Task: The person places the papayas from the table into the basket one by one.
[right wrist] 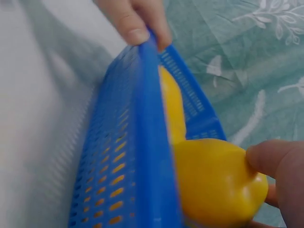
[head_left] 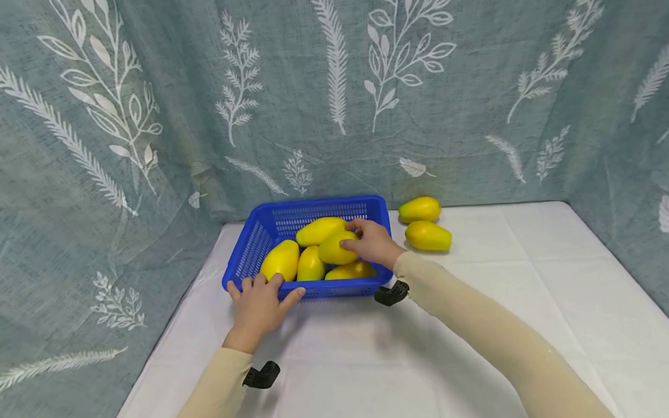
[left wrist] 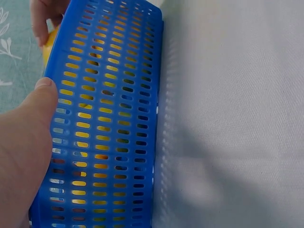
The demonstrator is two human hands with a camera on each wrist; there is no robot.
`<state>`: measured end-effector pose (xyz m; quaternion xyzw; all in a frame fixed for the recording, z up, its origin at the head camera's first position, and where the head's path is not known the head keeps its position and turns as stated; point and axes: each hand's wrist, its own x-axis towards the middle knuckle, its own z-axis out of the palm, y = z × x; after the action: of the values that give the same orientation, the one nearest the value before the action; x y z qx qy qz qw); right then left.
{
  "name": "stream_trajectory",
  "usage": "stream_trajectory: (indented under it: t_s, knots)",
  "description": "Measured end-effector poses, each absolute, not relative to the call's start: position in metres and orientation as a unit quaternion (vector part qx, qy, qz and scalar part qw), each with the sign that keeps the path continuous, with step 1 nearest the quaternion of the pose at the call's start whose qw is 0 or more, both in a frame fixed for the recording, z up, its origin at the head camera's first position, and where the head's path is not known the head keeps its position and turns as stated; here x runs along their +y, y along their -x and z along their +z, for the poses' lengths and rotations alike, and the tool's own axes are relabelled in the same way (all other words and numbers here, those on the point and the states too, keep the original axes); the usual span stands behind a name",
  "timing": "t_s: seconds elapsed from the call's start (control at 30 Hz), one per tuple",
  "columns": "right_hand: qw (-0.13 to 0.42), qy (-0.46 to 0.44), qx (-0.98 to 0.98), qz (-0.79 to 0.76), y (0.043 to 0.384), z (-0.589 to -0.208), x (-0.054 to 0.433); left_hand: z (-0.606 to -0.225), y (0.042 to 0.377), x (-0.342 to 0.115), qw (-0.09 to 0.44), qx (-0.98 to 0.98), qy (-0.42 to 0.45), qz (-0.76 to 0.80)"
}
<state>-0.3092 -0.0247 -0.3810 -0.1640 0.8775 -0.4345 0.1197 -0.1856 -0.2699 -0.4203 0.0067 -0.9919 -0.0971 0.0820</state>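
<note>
A blue plastic basket (head_left: 309, 290) with slotted walls holds several yellow papayas, among them one papaya (head_left: 281, 259) at the left and another papaya (head_left: 320, 231) toward the back. My right hand (head_left: 373, 241) reaches over the basket's right side and grips a papaya (head_left: 336, 248) between thumb and fingers, above the others. In the right wrist view, the thumb presses on the end of this papaya (right wrist: 216, 183). My left hand (head_left: 259, 309) holds the basket's near rim at the front left corner. Its thumb (left wrist: 40, 102) lies against the outer wall, with the fingers over the rim.
Two more papayas lie on the white cloth right of the basket, a rear papaya (head_left: 420, 210) and a nearer papaya (head_left: 428, 236). A grey-green curtain (head_left: 311, 160) with white leaf patterns hangs behind and at both sides of the white-covered table (head_left: 481, 302).
</note>
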Motion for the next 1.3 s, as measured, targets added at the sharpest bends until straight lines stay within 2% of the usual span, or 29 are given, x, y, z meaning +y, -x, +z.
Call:
stream_trajectory:
  t_s: [0.23, 0.47, 0.67, 0.8, 1.0, 1.3]
  knots:
    - [0.115, 0.165, 0.882, -0.425, 0.311, -0.387, -0.026, -0.418, 0.191, -0.265, 0.086, -0.992, 0.002, -0.093]
    - [0.138, 0.143, 0.889, -0.413, 0.310, -0.394, -0.026, -0.424, 0.192, -0.260, 0.068, -0.993, -0.001, -0.095]
    - [0.122, 0.141, 0.893, -0.410, 0.313, -0.380, -0.012, -0.428, 0.190, -0.258, 0.074, -0.991, -0.001, -0.110]
    - [0.092, 0.131, 0.887, -0.434, 0.322, -0.360, 0.017, -0.427, 0.190, -0.259, 0.086, -0.989, 0.001, -0.116]
    - [0.061, 0.073, 0.895, -0.437, 0.336, -0.342, 0.090, -0.424, 0.189, -0.262, 0.090, -0.989, 0.004, -0.116]
    - [0.077, -0.017, 0.872, -0.483, 0.340, -0.361, 0.183, -0.422, 0.186, -0.268, 0.086, -0.990, 0.000, -0.109]
